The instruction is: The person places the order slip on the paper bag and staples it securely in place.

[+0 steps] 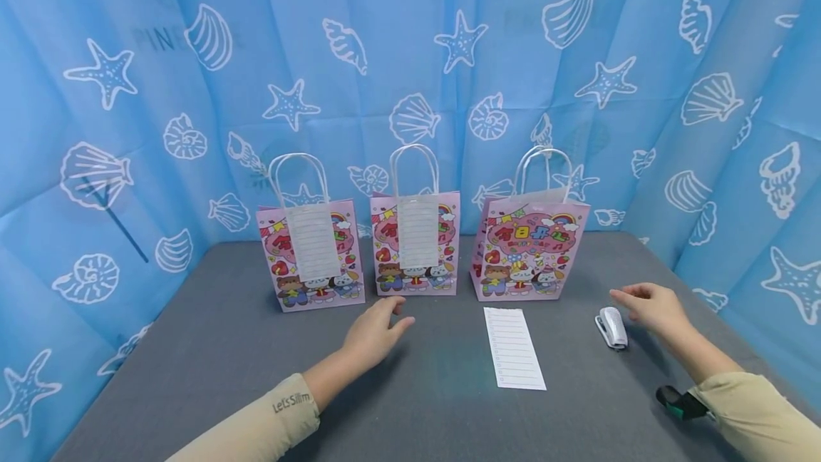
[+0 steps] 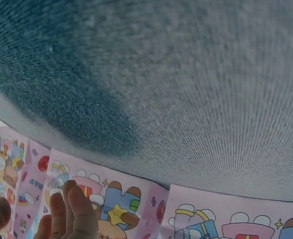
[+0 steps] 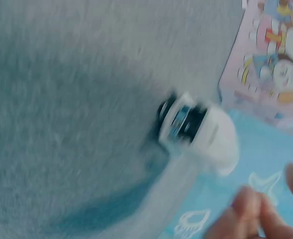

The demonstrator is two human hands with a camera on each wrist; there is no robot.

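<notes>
My left hand (image 1: 375, 330) hovers over the table before the middle gift bag (image 1: 385, 237), thumb and fingers apart with nothing between them. Beside the small white stapler (image 1: 613, 326) is my right hand (image 1: 654, 309), its fingers loosely bent and holding nothing. In the right wrist view the stapler (image 3: 214, 142) appears blurred, a little apart from the fingertips. A white lined checklist slip (image 1: 515, 348) lies on the table between my hands. Just behind that slip stands the right gift bag (image 1: 529, 262), its printed front uncovered.
Similar slips hang on the fronts of the left gift bag (image 1: 349, 287) and the middle one. All three pink bags have upright white handles. A blue shell-print curtain (image 1: 410, 41) closes off the back and sides of the grey table (image 1: 256, 355). A black device (image 1: 680, 403) sits by my right sleeve.
</notes>
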